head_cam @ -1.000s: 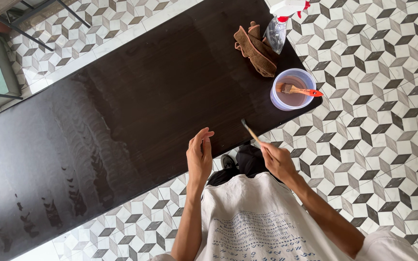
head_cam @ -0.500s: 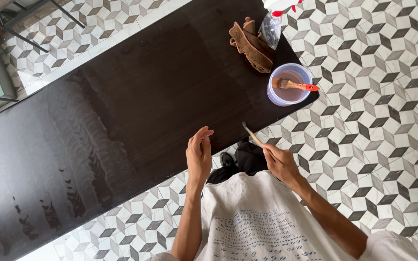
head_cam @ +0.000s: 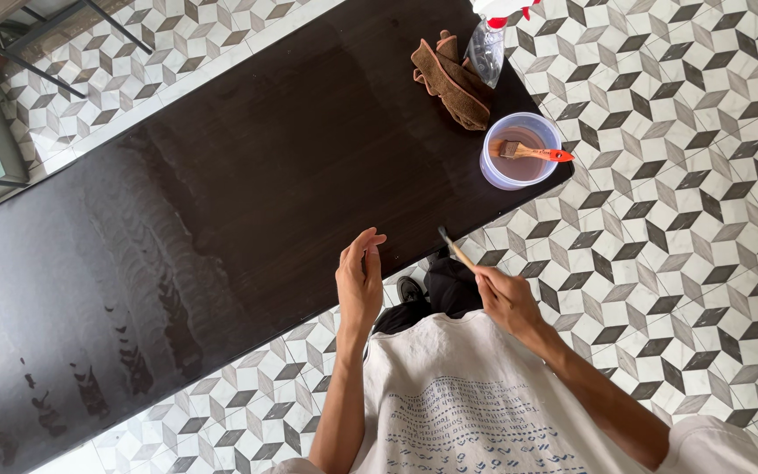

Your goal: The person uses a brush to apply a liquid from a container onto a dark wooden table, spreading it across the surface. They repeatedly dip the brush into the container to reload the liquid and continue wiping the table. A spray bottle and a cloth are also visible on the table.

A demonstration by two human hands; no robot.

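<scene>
— What does the right hand (head_cam: 509, 298) have?

— A thin brush (head_cam: 454, 247) with a pale wooden handle. The fingers are closed around the lower end of the handle, and the dark tip slants up and to the left, ending right at the near edge of the bench (head_cam: 247, 167).

— Is the tip touching the wood?

— That cannot be told from this height; it sits over the edge, no more can be said.

— And the left hand (head_cam: 360, 283)?

— It holds nothing. The palm is turned inward and the fingers are loosely spread, slightly curled, hovering over the near edge of the bench, well apart from the brush.

— What is the bench like?

— A long dark brown board running diagonally across the view, glossy toward the left end (the sheen there picks up a rippled reflection).

— Anything standing on it?

— All at the right end. A clear round tub (head_cam: 519, 150) of brownish liquid stands near the corner, with a wider brush (head_cam: 532, 153) laid across it, bristles in the liquid and orange handle reaching over the rim. Just beside it lies a crumpled brown cloth (head_cam: 449, 81), and a spray bottle (head_cam: 489, 44) with a red and white head lies against the cloth.

— And below?

— A tiled floor (head_cam: 686, 175) in a white, grey and black cube pattern. The person wears a light shirt with print on the front.
</scene>
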